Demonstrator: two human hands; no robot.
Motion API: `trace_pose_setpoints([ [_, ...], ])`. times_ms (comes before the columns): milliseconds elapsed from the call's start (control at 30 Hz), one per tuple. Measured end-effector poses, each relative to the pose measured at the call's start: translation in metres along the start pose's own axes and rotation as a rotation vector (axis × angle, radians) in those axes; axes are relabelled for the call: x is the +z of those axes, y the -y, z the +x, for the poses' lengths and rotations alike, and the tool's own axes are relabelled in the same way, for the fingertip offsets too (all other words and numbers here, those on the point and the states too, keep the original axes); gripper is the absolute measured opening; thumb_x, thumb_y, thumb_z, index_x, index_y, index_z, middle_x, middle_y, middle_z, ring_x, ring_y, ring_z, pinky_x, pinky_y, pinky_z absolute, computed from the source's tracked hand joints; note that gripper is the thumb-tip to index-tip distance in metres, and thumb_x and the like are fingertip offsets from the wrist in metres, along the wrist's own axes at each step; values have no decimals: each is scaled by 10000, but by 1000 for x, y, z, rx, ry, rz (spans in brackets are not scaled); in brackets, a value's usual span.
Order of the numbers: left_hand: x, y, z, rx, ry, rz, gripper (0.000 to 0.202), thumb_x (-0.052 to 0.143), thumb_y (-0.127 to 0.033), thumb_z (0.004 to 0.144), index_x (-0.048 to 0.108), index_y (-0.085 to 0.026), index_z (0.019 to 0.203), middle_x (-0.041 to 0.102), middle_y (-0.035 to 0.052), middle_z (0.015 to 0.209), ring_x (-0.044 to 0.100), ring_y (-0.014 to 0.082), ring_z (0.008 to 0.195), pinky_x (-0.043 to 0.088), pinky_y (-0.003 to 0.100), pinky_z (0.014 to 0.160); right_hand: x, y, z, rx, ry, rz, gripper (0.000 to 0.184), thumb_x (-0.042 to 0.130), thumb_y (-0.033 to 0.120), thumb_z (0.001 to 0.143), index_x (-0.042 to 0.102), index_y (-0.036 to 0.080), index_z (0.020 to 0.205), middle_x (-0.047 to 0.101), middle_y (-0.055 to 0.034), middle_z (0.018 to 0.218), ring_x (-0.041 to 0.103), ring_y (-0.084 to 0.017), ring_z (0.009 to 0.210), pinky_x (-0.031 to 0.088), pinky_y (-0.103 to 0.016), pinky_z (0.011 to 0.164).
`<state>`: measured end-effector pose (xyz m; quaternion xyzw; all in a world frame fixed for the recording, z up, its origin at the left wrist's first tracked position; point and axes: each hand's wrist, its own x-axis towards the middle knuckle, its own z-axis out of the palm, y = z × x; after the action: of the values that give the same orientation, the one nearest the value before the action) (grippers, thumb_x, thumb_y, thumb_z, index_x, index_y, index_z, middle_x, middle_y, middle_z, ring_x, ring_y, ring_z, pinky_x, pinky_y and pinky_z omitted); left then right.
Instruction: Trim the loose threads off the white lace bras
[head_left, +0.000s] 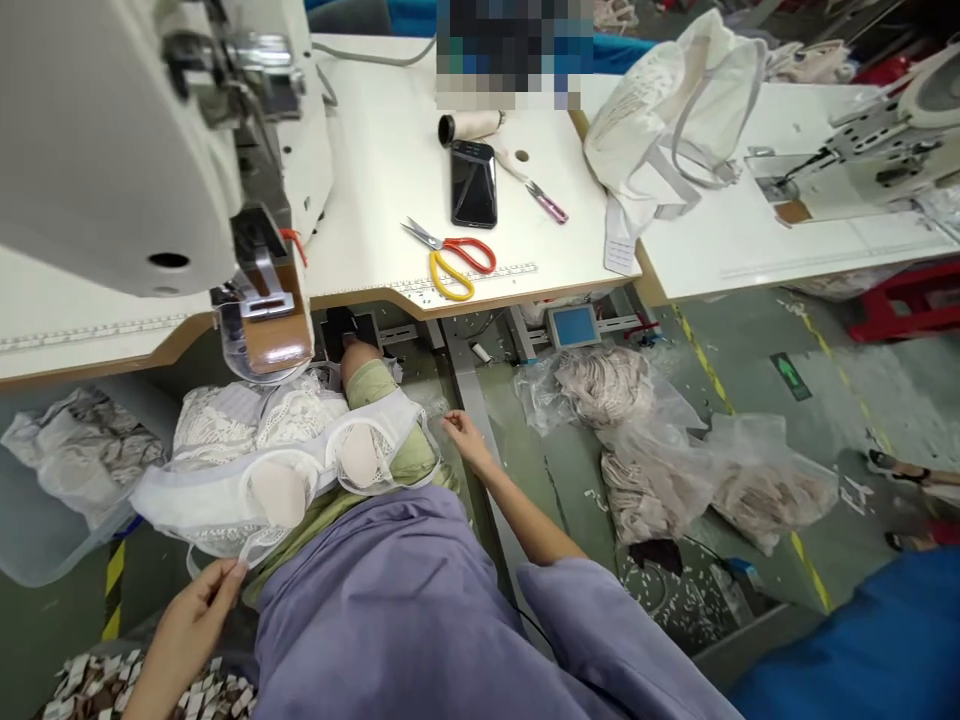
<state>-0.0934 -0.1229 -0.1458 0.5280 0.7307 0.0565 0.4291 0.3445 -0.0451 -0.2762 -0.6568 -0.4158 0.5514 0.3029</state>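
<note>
One bra point(281, 492) is pinched by the left hand point(196, 610), seemingly for steadiness; at the right hand point(468, 440), grip can't be told.

A pixelated patch point(514, 48) hides whatever is above the black phone point(474, 185). The sewing machine point(97, 130) left of the phone — like the second machine point(930, 110) right of it — leaves the view. Below the phone, figures on the ruler strip point(517, 268) are unreadably small; farther lower left, the white bra point(199, 495) partly covers lace pieces point(214, 420).

head view | from above the lap point(367, 590) | faces forward and down | hands point(191, 612) near, white table point(382, 130) beyond
</note>
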Motion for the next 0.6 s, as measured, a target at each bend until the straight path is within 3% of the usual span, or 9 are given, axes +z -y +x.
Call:
trace_pose_setpoints([
  [100,1,5,4,-15,84,29,597,530,-820,775,667,-240,753,594,-2,581,575,226,552,484,283,523,5,-15,36,110,0,116,287,623,395,990,642,143,1128,665,-68,1089,658,-183,922,570,-371,822],
  [167,-2,8,5,-7,79,63,567,526,-781,801,692,-239,828,659,20,664,631,245,625,512,289,565,11,-14,49,135,38,205,272,633,387,990,648,136,1092,671,-50,1024,661,-163,852,579,-340,764],
  [267,-7,-3,1,58,-119,162,511,569,-687,814,717,-228,985,738,100,939,687,296,811,529,299,577,14,1,48,103,40,347,290,696,423,929,657,136,945,669,-15,868,620,-135,740,541,-300,728],
  [333,-3,-26,-5,121,-248,163,481,586,-631,830,715,-227,1055,724,136,1090,683,325,934,528,297,551,14,18,35,56,24,437,333,771,465,827,657,156,880,675,-2,810,582,-128,700,509,-283,731],
  [367,4,-42,-8,149,-251,120,456,583,-611,847,717,-234,1066,718,137,1121,678,329,978,536,297,552,14,28,26,32,21,478,354,796,480,780,662,168,875,685,-2,810,571,-128,694,499,-279,733],
  [433,24,-80,-11,205,-112,-55,389,580,-576,885,740,-264,1054,725,114,1148,678,322,1047,585,317,640,18,50,5,-11,35,544,372,815,496,735,677,187,891,705,-9,842,571,-131,690,494,-276,732],
  [467,38,-100,-11,243,-20,-147,357,592,-553,900,750,-276,1060,728,102,1175,671,319,1103,602,352,775,21,61,-6,-28,51,568,367,817,495,733,686,194,896,711,-14,857,578,-133,687,497,-278,727],
  [533,66,-134,-7,319,135,-328,368,612,-514,918,734,-286,1180,699,98,1290,639,316,1208,538,428,1016,32,83,-29,-53,100,600,346,820,490,738,706,203,894,713,-16,846,591,-139,674,508,-283,713],
  [600,89,-158,1,335,225,-486,459,609,-513,936,658,-286,1331,628,99,1419,581,312,1312,456,458,1130,44,102,-48,-70,158,621,324,831,482,737,725,215,887,703,-7,800,599,-145,655,520,-288,696],
])
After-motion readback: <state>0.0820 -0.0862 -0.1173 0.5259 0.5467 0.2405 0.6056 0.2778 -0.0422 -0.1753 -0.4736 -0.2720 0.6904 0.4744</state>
